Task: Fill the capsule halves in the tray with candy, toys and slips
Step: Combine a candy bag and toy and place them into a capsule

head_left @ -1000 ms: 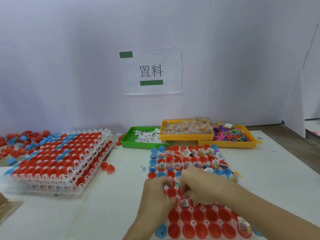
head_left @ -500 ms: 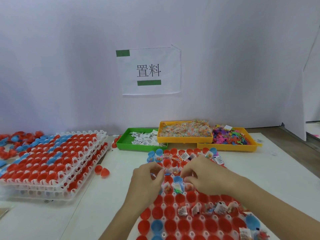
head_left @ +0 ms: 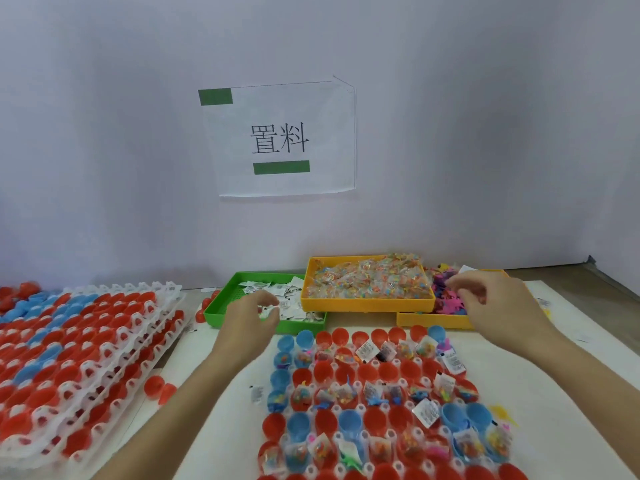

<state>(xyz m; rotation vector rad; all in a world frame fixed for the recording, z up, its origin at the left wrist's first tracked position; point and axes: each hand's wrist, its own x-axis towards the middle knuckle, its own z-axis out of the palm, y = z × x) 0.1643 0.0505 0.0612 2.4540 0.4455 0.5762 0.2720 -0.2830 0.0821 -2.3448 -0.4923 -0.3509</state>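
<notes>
Capsule halves [head_left: 377,415], red and blue, sit mouth-up in the clear tray [head_left: 360,408] on the white table [head_left: 540,386] just in front of us. Some rows already carry candy packets, small toys and slips; a red row near the far end and several cups in the middle look bare.

Handling, as we judge it: the halves are thin, light plastic, likely to tip or pop out if knocked, so we drop items from above, not press. Slips [head_left: 277,296] are flimsy paper, best pinched by an edge. Candy packets [head_left: 367,278] are crinkly and slick; pinch a corner. Toys [head_left: 446,299] are small and soft-looking and lie tangled; lift one clear of the pile.

Our left hand [head_left: 247,315] hovers over the green bin [head_left: 221,306], fingers curled toward the slips; whether it has one pinched we cannot tell. Our right hand [head_left: 491,303] reaches over the lower yellow bin [head_left: 433,320], fingers loosely curled above the toys; contents, if any, hidden.

Around: the candy's yellow bin [head_left: 367,303] overlaps the toy bin's edge. Stacked trays of empty halves [head_left: 79,344] stand left; loose red halves [head_left: 159,388] lie between the stack and our tray. A stray slip [head_left: 256,393] rests beside the tray. Nothing blocks the bins.
</notes>
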